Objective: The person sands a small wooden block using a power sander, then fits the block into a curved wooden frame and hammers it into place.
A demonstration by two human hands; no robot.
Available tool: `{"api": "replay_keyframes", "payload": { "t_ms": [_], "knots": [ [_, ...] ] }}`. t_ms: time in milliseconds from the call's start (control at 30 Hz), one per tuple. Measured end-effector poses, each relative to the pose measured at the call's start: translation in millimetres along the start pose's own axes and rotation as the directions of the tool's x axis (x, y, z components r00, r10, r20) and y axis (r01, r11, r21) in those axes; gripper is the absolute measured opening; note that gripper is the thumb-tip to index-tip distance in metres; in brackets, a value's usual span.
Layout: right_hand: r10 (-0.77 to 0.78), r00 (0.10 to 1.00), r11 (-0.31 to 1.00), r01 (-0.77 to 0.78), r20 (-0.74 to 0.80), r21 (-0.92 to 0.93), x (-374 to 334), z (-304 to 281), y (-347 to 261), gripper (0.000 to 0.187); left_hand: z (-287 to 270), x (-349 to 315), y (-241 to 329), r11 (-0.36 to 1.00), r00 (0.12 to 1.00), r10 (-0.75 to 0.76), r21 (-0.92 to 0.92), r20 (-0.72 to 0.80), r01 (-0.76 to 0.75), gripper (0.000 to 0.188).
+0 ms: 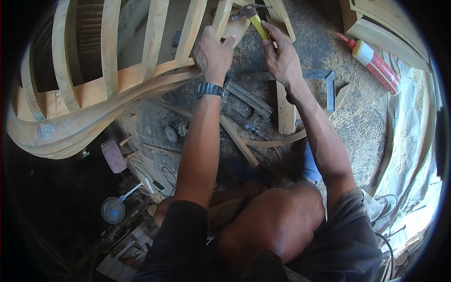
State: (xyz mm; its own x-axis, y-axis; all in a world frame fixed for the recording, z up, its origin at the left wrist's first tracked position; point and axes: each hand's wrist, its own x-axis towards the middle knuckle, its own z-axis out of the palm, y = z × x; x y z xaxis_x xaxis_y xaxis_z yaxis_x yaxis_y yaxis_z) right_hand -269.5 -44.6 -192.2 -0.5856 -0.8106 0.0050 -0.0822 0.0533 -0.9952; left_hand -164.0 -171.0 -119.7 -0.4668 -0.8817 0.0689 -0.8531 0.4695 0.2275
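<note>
My right hand (283, 58) is wrapped round the yellow handle of a claw hammer (257, 26), whose dark metal head points away from me. To the left of the hammer, my left hand (214, 54) is closed at the lower end of a wooden slat (222, 19), its thumb and forefinger on either side of it. Some of its fingers are hidden behind the wood. The slat belongs to a large curved wooden frame (131, 77), with several upright slats set along its bent rail. A dark watch (209, 89) is on my left wrist.
A glue bottle with a red cap (376, 66) lies at the right by a wooden piece (390, 33). On the dusty floor are a metal square (330, 89), a wood block (285, 110) and an angle grinder (174, 132). A mallet (114, 155) and a small fan (113, 210) are at the left.
</note>
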Motion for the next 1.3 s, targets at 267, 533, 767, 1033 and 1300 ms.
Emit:
{"api": "replay_keyframes", "payload": {
  "t_ms": [267,533,767,1033,1300],
  "knots": [
    [-0.032,0.999,0.999,0.033,0.037,-0.038,4,0,-2,0.042,3,1,-6,0.999,0.997,0.045,0.025,-0.061,-0.043,0.044],
    [-0.056,0.997,0.998,0.058,0.058,-0.023,9,-6,-4,0.042,3,1,-5,1.000,0.999,0.008,0.017,-0.047,-0.007,0.046],
    [-0.032,0.996,0.999,0.034,0.080,-0.025,12,-5,-3,0.042,1,1,-3,1.000,0.999,0.002,-0.023,-0.044,-0.003,0.046],
    [-0.012,0.999,1.000,0.013,-0.031,0.023,9,-4,-8,0.042,-15,5,-3,0.987,0.991,-0.034,-0.150,0.126,0.053,0.045],
    [-0.024,0.997,0.998,0.027,0.067,-0.051,7,-4,2,0.044,-18,1,0,0.995,0.992,-0.028,-0.094,0.126,0.040,0.039]
  ]
}}
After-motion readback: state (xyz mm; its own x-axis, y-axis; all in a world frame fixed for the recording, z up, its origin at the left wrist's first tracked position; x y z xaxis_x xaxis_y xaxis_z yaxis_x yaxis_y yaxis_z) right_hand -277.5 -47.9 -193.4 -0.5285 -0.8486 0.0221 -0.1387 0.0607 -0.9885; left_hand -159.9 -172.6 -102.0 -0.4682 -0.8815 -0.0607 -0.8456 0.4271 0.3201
